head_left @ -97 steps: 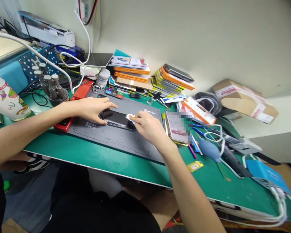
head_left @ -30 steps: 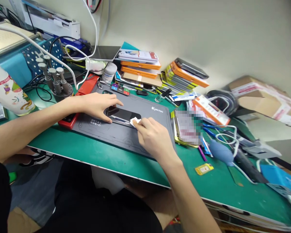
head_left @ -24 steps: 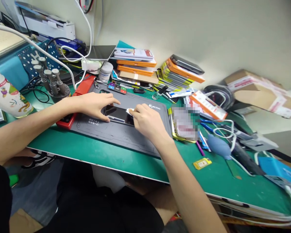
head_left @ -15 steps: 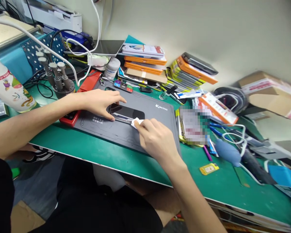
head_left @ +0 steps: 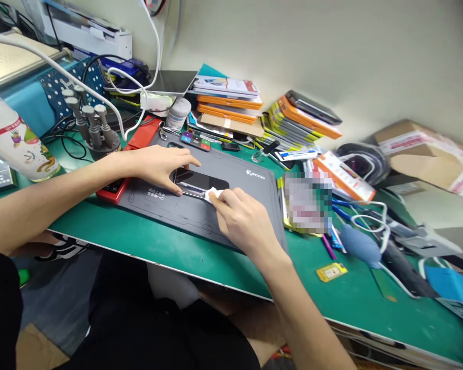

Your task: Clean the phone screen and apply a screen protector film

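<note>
A smartphone (head_left: 205,181) with a dark, glossy screen lies flat on a grey work mat (head_left: 231,163). My left hand (head_left: 158,165) spans its left end, thumb at the near corner and a finger by the far edge, steadying it. In my right hand (head_left: 242,215) a small white wipe (head_left: 212,193) is pinched between thumb and fingers. It presses on the near right part of the phone, and the folded-over fingers hide some of it.
Left of the mat stand a red device (head_left: 113,191), a metal tool holder (head_left: 96,131) and a patterned bottle (head_left: 21,141). Behind are stacked orange boxes (head_left: 227,105). To the right lie a blue air blower (head_left: 358,245), a yellow tag (head_left: 332,272) and cables.
My right hand has slid slightly left along the phone with the wipe. My left hand keeps its place at the phone's left end. The view has shifted a little.
</note>
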### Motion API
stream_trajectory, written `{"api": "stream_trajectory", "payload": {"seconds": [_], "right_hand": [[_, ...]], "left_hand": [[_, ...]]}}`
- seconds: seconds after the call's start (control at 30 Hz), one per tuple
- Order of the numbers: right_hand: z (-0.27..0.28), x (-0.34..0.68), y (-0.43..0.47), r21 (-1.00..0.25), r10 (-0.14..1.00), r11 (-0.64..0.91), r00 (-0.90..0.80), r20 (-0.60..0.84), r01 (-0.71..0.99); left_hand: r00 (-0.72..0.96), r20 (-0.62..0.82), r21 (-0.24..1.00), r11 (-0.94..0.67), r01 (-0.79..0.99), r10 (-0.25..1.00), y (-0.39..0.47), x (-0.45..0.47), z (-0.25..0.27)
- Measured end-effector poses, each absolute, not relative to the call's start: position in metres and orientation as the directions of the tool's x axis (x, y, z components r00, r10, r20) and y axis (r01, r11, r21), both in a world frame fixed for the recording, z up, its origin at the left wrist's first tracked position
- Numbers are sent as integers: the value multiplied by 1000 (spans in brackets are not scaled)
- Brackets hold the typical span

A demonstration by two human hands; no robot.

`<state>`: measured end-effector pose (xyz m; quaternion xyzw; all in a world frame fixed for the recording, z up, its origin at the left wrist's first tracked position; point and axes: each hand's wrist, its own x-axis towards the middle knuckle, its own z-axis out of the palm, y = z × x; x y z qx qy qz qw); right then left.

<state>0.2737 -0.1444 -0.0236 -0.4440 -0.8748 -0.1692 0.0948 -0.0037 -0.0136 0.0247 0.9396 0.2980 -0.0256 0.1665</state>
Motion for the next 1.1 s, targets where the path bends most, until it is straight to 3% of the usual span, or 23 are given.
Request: {"api": "stream_trajectory", "payload": {"seconds": [0.2,0.43,0.67,0.8,0.93,1.1], "right_hand": [[-18,271,-97,191,790,519,-553,266,833],[-26,271,-147,291,687,566,-637,350,771],[-22,261,-98,215,787,519,-561,257,827],[-21,254,-106,270,739,542,-604,299,796],[-28,259,-134,306,634,581,-655,411,754],[-29,263,-133,274,609,605,-656,447,748]], "left_hand": [[810,-158,284,-760,585,564,-15,-4,27],[848,-86,386,-767,512,523,-7,-3,14],[862,-60,430,-766,478,504,-2,-8,10],[857,-84,460,-743,485,508,-9,-11,24],[860,-84,325,-803,501,503,-21,-10,34],[896,-13,121,-889,442,444,-31,-6,28]]}}
